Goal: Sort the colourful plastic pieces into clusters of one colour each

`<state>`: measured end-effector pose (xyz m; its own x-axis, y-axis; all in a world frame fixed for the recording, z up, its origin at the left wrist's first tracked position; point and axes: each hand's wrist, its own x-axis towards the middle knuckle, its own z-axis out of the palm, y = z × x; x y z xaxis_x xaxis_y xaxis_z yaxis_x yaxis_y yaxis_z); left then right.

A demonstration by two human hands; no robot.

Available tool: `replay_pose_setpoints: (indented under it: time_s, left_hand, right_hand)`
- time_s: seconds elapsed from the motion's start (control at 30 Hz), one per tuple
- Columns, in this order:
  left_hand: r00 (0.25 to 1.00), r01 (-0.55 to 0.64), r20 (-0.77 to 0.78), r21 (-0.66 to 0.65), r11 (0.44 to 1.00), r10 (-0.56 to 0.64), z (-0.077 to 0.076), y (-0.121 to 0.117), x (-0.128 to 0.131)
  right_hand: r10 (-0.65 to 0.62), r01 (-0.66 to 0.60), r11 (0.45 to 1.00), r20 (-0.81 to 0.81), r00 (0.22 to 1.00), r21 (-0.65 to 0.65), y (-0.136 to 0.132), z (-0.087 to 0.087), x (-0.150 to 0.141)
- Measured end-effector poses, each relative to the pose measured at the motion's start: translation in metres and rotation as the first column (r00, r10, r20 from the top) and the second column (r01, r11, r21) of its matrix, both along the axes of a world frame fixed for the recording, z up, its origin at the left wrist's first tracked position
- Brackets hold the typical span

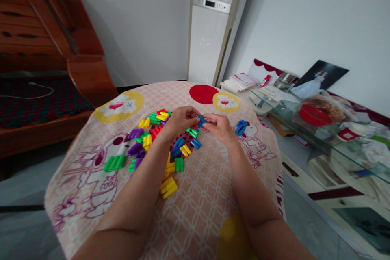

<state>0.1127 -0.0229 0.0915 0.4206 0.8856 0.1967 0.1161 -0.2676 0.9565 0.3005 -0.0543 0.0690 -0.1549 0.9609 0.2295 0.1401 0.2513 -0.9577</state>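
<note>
My left hand (pixel 183 120) and my right hand (pixel 217 126) meet over the round table, their fingertips pinched on a small blue plastic building block (pixel 201 121). The fingers cover part of it, so I cannot tell whether it is one piece or two. Below and left of my hands lies a loose spread of blocks, among them a green block (pixel 114 163), a yellow block (pixel 168 187), a purple block (pixel 135 149) and a blue block (pixel 196 143). Apart from these, a blue block cluster (pixel 241 127) rests to the right of my right hand.
A patterned cloth (pixel 201 195) covers the table. On the right stands a glass-topped cabinet (pixel 323 142) with papers, a red bowl (pixel 315 115) and bags. A wooden bench (pixel 88 73) is at the left, a tall white appliance (pixel 207 36) behind.
</note>
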Motion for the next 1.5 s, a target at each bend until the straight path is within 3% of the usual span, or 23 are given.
replay_pose_setpoints:
  time_s: [0.17,0.27,0.33,0.37,0.47,0.6,0.9,1.13,1.27,1.33,1.4,1.5]
  left_hand:
    - [1.000,0.012,0.025,-0.064,0.998,-0.010,-0.002,0.000,0.003]
    - [1.000,0.013,0.004,-0.065,0.998,-0.013,-0.002,0.000,0.002]
    - [1.000,-0.004,0.000,-0.063,0.998,0.004,-0.001,0.000,0.000]
    - [1.000,-0.015,0.001,-0.064,0.998,0.015,-0.001,0.000,-0.001]
    - [0.999,-0.041,0.000,-0.063,0.997,0.041,0.001,0.000,-0.003]
    - [0.999,-0.047,-0.012,-0.039,0.998,0.047,-0.001,0.001,-0.003]
    - [0.997,-0.080,0.008,-0.047,0.996,0.080,-0.003,0.004,-0.011]
    - [0.973,-0.225,0.031,-0.046,0.973,0.227,0.005,0.009,-0.040]
    - [0.957,-0.289,0.025,-0.026,0.957,0.290,0.000,0.014,-0.046]
    - [0.952,-0.307,-0.008,-0.008,0.952,0.307,-0.003,0.017,-0.045]
    - [0.952,-0.302,-0.042,0.008,0.953,0.302,-0.006,0.018,-0.042]
    - [0.955,-0.290,-0.051,0.018,0.957,0.291,-0.006,0.017,-0.040]
  right_hand:
    - [-0.121,0.124,0.991,-0.051,0.991,0.050,0.002,0.001,0.000]
    - [-0.327,0.320,0.939,0.037,0.944,0.128,0.004,0.002,0.021]
    - [-0.525,0.488,0.845,0.163,0.836,0.217,0.006,0.003,0.043]
    - [-0.623,0.564,0.779,0.238,0.745,0.273,0.006,0.003,0.055]
    - [-0.770,0.688,0.628,0.418,0.482,0.364,0.006,0.004,0.089]
    - [-0.771,0.732,0.560,0.566,0.291,0.387,0.006,-0.001,0.109]
    - [-0.694,0.681,0.582,0.708,0.131,0.445,0.018,-0.018,0.106]
    - [-0.619,0.694,0.606,0.778,0.104,0.389,0.025,-0.023,0.106]
    - [-0.697,0.695,0.560,0.710,0.102,0.450,0.022,-0.014,0.102]
    - [-0.738,0.679,0.560,0.659,0.148,0.475,0.021,-0.007,0.093]
    - [-0.715,0.612,0.644,0.647,0.267,0.459,0.021,-0.003,0.076]
    - [-0.525,0.352,0.849,0.694,0.492,0.393,0.021,-0.008,0.039]
